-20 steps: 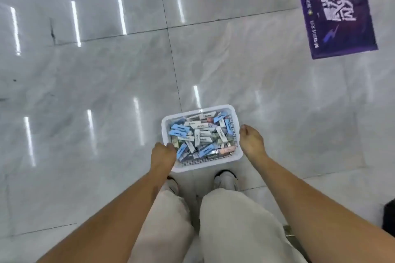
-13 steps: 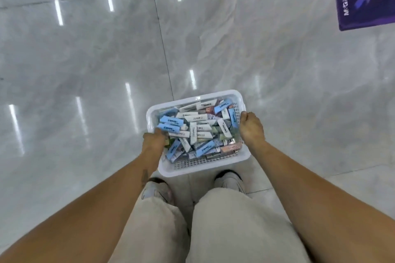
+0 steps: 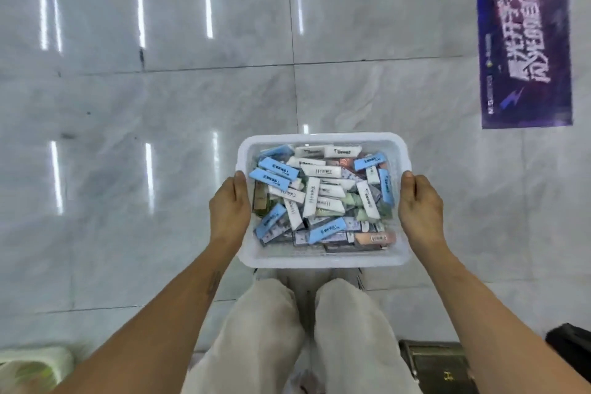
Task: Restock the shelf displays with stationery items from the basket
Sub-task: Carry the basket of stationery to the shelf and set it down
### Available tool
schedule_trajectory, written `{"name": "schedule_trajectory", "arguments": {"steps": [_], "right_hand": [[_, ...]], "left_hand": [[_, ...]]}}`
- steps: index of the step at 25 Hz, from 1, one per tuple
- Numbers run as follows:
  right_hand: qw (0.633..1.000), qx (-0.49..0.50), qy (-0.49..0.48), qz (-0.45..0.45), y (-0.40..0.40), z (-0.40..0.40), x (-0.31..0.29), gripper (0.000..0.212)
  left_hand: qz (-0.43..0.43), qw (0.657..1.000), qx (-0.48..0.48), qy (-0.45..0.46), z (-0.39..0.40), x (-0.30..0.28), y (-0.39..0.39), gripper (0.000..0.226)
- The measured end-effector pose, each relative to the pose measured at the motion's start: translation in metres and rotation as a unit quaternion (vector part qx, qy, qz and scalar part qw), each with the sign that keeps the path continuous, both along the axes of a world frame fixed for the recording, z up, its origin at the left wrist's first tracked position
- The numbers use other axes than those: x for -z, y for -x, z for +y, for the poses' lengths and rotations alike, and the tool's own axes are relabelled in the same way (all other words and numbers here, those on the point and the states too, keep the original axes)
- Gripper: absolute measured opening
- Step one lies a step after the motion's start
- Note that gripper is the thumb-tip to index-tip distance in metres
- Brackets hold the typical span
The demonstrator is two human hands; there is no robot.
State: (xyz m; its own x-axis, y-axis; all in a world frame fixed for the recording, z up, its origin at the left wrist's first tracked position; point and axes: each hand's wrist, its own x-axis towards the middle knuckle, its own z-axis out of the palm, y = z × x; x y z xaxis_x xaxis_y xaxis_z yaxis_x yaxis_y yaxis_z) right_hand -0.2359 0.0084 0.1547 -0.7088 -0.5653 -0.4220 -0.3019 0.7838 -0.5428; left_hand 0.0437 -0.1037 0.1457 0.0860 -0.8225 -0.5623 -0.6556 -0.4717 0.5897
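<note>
A white plastic basket [image 3: 323, 261] hangs in front of me above the marble floor, over my legs. It is full of several small stationery packs [image 3: 319, 195], blue, white, green and pink, lying in a jumble. My left hand [image 3: 228, 208] grips the basket's left rim, thumb on the edge. My right hand [image 3: 420, 208] grips the right rim the same way. No shelf is in view.
Glossy grey marble floor tiles [image 3: 160, 105] spread all around. A purple floor sticker [image 3: 524, 38] lies at the upper right. A white bag or bin [image 3: 32, 368] shows at the bottom left, a dark metal box [image 3: 438, 368] and a black object [image 3: 572, 349] at the bottom right.
The basket has come up off the floor toward me, held by both hands. My feet are now hidden beneath it, and the view has tilted so the purple sticker shows in full.
</note>
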Motion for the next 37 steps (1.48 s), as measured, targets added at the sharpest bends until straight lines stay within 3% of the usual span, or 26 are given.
{"name": "schedule_trajectory", "arguments": {"steps": [6, 12, 27, 37], "right_hand": [[0.998, -0.001, 0.070, 0.006, -0.024, -0.123, -0.203, 0.045], [0.991, 0.003, 0.133, 0.000, -0.022, -0.259, -0.297, 0.045], [0.989, 0.012, 0.149, 0.008, 0.078, -0.689, -0.387, 0.045], [0.979, 0.095, 0.179, -0.021, 0.139, -1.008, -0.420, 0.049]], "left_hand": [[0.038, 0.996, -0.016, 0.079, -0.113, -0.198, -0.023, 0.049], [0.031, 0.989, -0.029, 0.142, -0.249, -0.299, -0.020, 0.050], [0.058, 0.982, -0.075, 0.161, -0.685, -0.384, 0.076, 0.052], [0.080, 0.983, -0.013, 0.165, -1.044, -0.426, 0.156, 0.049]]}}
